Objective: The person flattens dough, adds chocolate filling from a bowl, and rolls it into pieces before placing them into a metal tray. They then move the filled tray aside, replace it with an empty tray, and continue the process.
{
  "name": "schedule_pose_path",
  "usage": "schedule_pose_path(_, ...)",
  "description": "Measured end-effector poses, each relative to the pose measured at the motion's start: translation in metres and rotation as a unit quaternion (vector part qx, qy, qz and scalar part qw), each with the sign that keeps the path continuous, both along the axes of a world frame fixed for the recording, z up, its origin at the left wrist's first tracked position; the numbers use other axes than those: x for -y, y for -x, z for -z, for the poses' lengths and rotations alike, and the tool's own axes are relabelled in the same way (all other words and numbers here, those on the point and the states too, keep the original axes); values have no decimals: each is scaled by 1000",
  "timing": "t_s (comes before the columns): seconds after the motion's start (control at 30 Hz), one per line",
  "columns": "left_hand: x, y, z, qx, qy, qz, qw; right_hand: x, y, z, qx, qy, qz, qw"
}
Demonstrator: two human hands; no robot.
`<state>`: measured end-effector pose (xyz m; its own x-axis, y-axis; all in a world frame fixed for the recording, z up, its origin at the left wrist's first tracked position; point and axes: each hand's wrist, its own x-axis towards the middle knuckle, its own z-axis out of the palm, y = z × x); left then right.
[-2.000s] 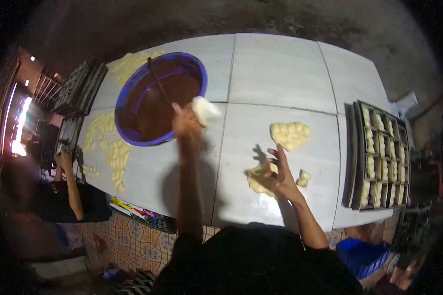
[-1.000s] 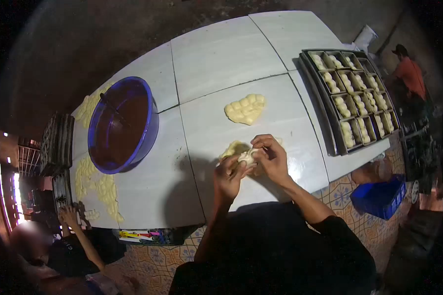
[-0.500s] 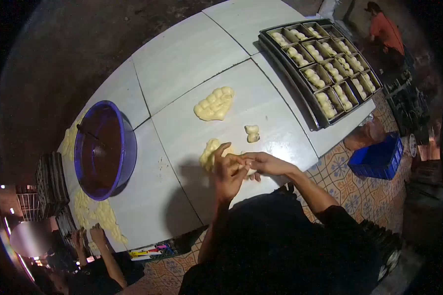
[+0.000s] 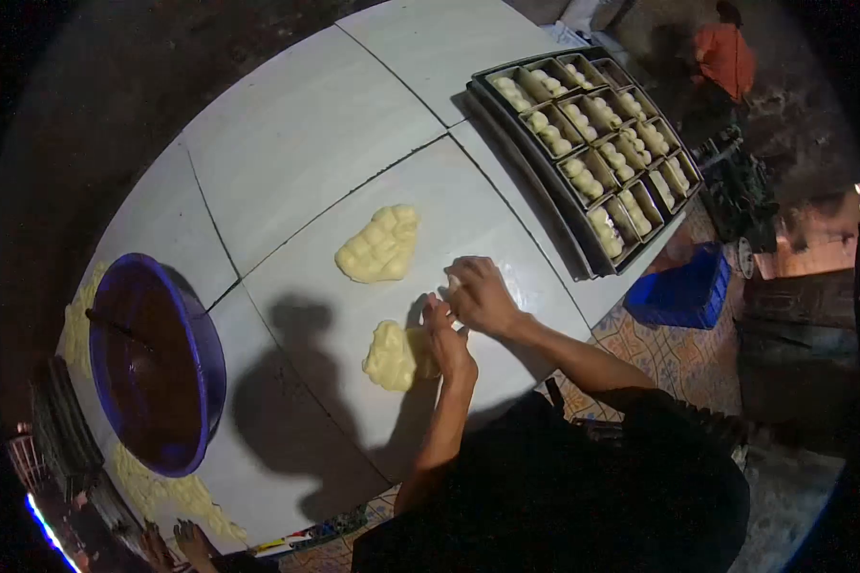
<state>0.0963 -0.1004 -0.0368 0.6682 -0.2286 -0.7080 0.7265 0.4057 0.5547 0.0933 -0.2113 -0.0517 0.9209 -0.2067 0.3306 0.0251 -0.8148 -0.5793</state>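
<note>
My left hand [image 4: 446, 344] is closed at the centre of the white table, just right of a lumpy dough piece [image 4: 390, 358]. Touching or nearly touching it, my right hand [image 4: 483, 298] bends over the tabletop with its fingers curled down. A small pale bit, likely dough, shows between the two hands; most of it is hidden by the fingers. Farther up the table lies a larger slab of dough [image 4: 380, 244] with a bumpy, divided surface.
A purple basin [image 4: 215, 368] stands at the left, dough sheets [image 4: 177, 492] beside it. A co-worker's hand [image 4: 193, 542] is at the lower left. Divided tins [image 4: 583, 143] hold dough balls at the upper right. Beyond are a blue crate [image 4: 683, 291] and a person [image 4: 726, 59].
The view has shifted. My right hand has moved up and over the spot of the small dough pieces, now hidden beneath or between my hands. My left hand has lowered towards the table.
</note>
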Motion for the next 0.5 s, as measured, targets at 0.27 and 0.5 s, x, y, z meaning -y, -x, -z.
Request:
schedule_pose_path(0.27,36,10,-84,214,20,82,973,22,0,6,-64,-805,107,580)
schedule_pose_path(0.5,84,42,-155,555,7,195,808,171,12,-95,-7,-917,-168,362)
